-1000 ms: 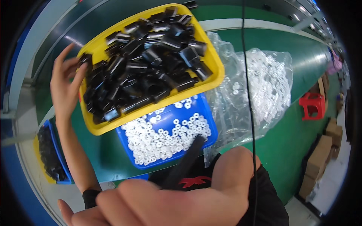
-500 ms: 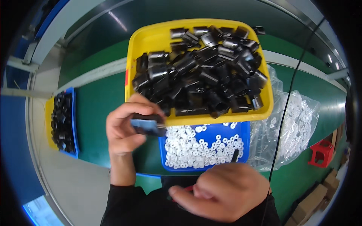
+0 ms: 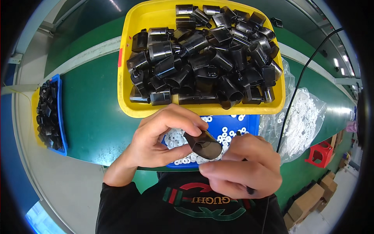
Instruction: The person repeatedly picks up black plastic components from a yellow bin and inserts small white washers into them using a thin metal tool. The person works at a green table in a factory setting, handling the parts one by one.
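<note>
My left hand [image 3: 154,136] pinches a hollow black plastic housing [image 3: 207,147] between thumb and fingers, its wide open end tilted toward my right hand. Closed and slightly blurred, my right hand [image 3: 249,167] is close beside that opening. A thin black stick-like tool [image 3: 251,191] runs through its fist, with most of its length hidden. Beneath both hands lies a blue tray [image 3: 253,121] of small white washers [image 3: 224,136], partly covered. Just beyond it, a yellow tray [image 3: 124,91] holds a heap of similar black housings [image 3: 202,74].
A clear plastic bag [image 3: 300,121] of white washers lies right of the trays, with a black cable [image 3: 290,105] hanging in front. Far left are more black parts in a blue-edged tray [image 3: 60,113]. A red stool [image 3: 319,154] and cardboard boxes [image 3: 307,201] stand at right.
My left hand has moved right and turned the housing so its open end shows. My right hand has risen toward it. The trays appear higher in view.
</note>
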`<state>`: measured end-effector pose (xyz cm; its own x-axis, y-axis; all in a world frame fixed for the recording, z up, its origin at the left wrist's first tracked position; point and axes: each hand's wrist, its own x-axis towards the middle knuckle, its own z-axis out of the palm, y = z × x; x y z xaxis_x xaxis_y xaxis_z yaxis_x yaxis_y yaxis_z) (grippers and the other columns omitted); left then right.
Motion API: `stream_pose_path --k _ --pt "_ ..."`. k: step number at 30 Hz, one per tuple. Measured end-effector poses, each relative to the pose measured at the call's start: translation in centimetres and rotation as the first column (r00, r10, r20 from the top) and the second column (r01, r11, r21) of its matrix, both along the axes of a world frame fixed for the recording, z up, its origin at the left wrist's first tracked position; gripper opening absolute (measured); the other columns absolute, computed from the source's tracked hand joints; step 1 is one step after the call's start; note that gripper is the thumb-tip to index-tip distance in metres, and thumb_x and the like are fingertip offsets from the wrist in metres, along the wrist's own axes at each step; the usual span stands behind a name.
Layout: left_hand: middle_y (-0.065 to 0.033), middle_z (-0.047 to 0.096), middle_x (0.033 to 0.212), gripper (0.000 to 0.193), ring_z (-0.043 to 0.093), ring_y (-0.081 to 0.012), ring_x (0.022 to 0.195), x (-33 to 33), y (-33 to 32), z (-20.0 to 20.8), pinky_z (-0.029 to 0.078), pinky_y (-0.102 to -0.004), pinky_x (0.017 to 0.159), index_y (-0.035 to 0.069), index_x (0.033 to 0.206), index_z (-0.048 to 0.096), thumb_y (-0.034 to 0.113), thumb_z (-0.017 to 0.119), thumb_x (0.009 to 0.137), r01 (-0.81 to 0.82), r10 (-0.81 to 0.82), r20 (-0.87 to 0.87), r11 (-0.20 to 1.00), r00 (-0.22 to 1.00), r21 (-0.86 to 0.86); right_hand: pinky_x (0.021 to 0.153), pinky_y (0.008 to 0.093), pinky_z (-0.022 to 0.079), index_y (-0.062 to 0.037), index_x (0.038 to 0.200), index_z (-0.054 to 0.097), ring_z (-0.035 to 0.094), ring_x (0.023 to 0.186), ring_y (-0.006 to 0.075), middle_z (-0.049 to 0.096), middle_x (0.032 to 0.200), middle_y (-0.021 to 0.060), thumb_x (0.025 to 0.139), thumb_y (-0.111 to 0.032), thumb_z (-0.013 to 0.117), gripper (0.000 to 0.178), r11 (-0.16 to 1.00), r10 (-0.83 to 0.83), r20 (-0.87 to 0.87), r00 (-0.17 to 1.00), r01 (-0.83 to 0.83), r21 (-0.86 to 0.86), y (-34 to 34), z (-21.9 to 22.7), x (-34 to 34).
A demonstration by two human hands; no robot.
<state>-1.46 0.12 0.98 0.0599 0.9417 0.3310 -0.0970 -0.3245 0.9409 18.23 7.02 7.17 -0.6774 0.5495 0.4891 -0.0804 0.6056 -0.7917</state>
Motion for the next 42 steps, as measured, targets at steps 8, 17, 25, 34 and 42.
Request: stream_pose_path --k 8,17,25,34,42 --pt "-0.0173 0.068 0.107 0.04 0.067 -0.0276 0.096 -0.2 0.0 -0.5 0.054 -0.036 0.082 0.004 0.104 0.061 -0.01 0.071 0.068 0.007 -0.008 0.026 0.998 1.0 0.057 0.047 0.0241 0.04 -0.0069 0.105 0.07 0.052 0.057 0.0119 0.056 0.074 0.0026 0.058 -0.006 0.09 0.051 0.983 -0.185 0.053 0.981 0.185 0.008 -0.9 -0.8 0.3" --pt "-0.0177 0.066 0.107 0.039 0.066 -0.0286 0.098 0.1 0.0 -0.8 0.053 -0.0375 0.083 0.005 0.106 0.06 -0.007 0.072 0.071 0.004 -0.006 0.016 0.997 1.0 0.079 0.05 0.0265 0.048 -0.0087 0.113 0.069 0.058 0.062 0.0155 0.056 0.083 0.0048 0.058 0.0 0.086 0.057 0.981 -0.18 0.21 0.961 0.192 -0.034 -1.1 -1.5 0.7" --pt "-0.0101 0.055 0.085 0.033 0.054 -0.0191 0.077 -1.6 0.7 -0.1 0.044 -0.0282 0.067 0.005 0.101 0.049 0.01 0.072 0.079 -0.226 0.205 0.115 0.948 0.972 0.223 0.055 0.0276 0.051 -0.0043 0.11 0.07 0.06 0.069 0.0167 0.056 0.091 0.0066 0.064 -0.003 0.084 0.047 0.98 -0.179 0.049 0.983 0.182 -0.077 -1.4 -0.9 1.6" --pt "-0.0054 0.053 0.07 0.02 0.046 -0.0126 0.06 -1.5 -0.2 -0.4 0.038 -0.0264 0.057 0.006 0.093 0.045 -0.001 0.063 0.084 -0.212 0.207 0.048 0.962 0.977 0.174 0.062 0.0287 0.056 -0.0032 0.109 0.069 0.064 0.079 0.021 0.058 0.101 0.0119 0.062 0.0 0.08 0.048 0.98 -0.155 0.18 0.971 0.174 -0.092 -0.6 -2.4 1.7" --pt "-0.0124 0.063 0.095 0.058 0.059 -0.0262 0.084 -1.5 0.1 -0.1 0.046 -0.0353 0.073 0.002 0.109 0.061 0.023 0.084 0.06 -0.083 0.138 -0.296 0.978 0.945 0.19 0.053 0.0269 0.053 -0.0037 0.109 0.068 0.063 0.068 0.017 0.061 0.099 0.0088 0.061 -0.003 0.08 0.05 0.989 -0.118 0.193 0.974 0.133 -0.067 -1.0 -2.4 1.5"
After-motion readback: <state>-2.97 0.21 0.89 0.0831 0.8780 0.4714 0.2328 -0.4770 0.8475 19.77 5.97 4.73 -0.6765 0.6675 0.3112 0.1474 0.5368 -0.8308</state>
